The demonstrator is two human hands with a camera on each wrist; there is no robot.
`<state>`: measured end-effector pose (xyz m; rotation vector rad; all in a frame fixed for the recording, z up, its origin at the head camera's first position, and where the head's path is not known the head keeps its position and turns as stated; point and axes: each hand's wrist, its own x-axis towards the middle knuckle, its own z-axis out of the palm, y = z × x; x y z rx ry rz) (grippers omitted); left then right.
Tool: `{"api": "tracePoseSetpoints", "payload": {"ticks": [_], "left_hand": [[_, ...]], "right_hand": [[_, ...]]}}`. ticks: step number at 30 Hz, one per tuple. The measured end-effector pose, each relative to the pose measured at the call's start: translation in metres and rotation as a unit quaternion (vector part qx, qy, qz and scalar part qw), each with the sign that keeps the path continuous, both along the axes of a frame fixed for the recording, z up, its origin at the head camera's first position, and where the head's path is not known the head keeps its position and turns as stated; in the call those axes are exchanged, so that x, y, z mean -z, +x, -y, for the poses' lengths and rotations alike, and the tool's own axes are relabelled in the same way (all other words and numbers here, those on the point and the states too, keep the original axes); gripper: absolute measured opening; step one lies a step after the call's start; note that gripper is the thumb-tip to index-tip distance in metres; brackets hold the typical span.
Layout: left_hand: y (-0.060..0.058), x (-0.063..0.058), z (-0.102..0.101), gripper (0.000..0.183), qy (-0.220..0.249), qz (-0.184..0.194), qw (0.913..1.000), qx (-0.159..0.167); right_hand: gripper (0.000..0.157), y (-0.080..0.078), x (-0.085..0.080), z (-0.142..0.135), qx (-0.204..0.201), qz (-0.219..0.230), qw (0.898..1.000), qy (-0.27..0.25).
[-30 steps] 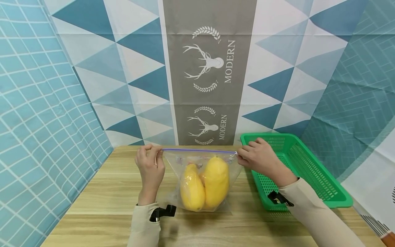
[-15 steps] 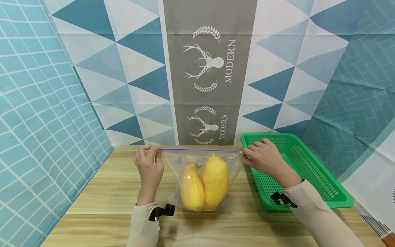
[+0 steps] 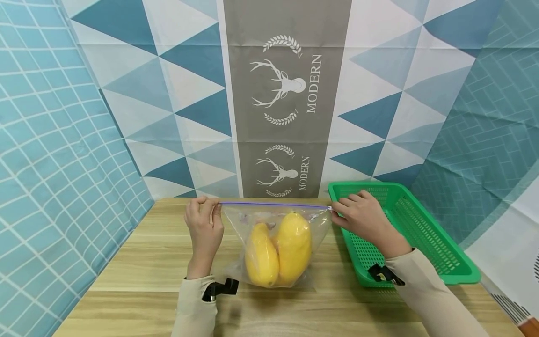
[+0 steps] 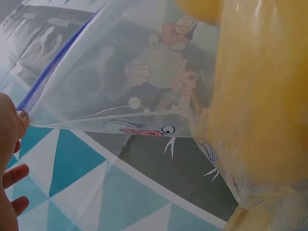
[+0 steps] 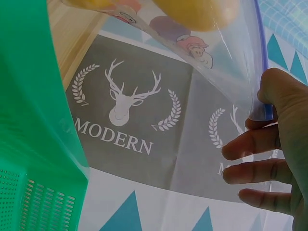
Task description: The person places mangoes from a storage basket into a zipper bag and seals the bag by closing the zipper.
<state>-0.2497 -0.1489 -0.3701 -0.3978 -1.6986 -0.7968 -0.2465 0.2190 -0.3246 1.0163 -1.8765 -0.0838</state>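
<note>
A clear zip bag point(image 3: 236, 217) stands on the table, its purple zip strip point(image 3: 269, 204) stretched straight across the top. Inside are two large yellow, mango-like fruits, a slimmer one point(image 3: 262, 257) on the left and a fuller one point(image 3: 295, 248) on the right. My left hand point(image 3: 205, 229) pinches the bag's left top corner between thumb and finger. At the opposite corner, my right hand point(image 3: 362, 217) pinches the end of the strip by a small pale tab point(image 3: 330, 208). In the right wrist view its thumb lies over this strip end point(image 5: 262, 111), other fingers spread below.
A green plastic basket point(image 3: 425, 234) with slotted walls stands on the right of the wooden table point(image 3: 147, 262), partly behind my right forearm. Patterned cloth point(image 3: 286, 117) hangs behind the table, and blue tiled cloth point(image 3: 54, 154) hangs at the left.
My right hand has moved slightly right along the top of the bag, to the end of the purple strip. The left hand and the fruits have stayed nearly still.
</note>
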Motion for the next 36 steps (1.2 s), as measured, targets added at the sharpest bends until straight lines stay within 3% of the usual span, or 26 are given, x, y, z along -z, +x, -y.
{"api": "tracePoseSetpoints", "payload": {"ticks": [10,16,18,22,24,27,31,36], "left_hand": [[0.002,-0.003,0.001,0.007,0.003,0.010,0.9988,0.048],[0.005,-0.002,0.001,0.008,0.031,0.063,0.9944,0.080],[0.006,-0.002,0.001,0.007,0.044,0.084,0.9914,0.090],[0.006,-0.001,0.001,0.006,0.069,0.111,0.9850,0.113],[0.007,-0.002,0.001,0.006,0.084,0.125,0.9801,0.128],[0.010,-0.004,0.000,0.008,0.121,0.159,0.9674,0.155],[0.013,-0.008,-0.002,0.012,0.183,0.219,0.9392,0.191],[0.015,-0.010,-0.004,0.015,0.241,0.266,0.9050,0.229]], "right_hand": [[0.048,-0.002,0.007,0.000,-0.003,0.010,0.999,-0.034],[0.049,0.002,0.014,0.001,-0.012,0.079,0.993,-0.084],[0.043,0.004,0.016,0.001,-0.009,0.110,0.989,-0.100],[0.013,0.008,0.017,0.001,0.002,0.168,0.977,-0.128],[0.002,0.011,0.017,0.002,0.011,0.204,0.968,-0.144],[0.006,0.016,0.017,0.004,0.022,0.273,0.946,-0.174],[0.007,0.019,0.016,0.007,0.017,0.345,0.912,-0.222],[0.008,0.020,0.019,0.010,-0.011,0.397,0.872,-0.287]]}}
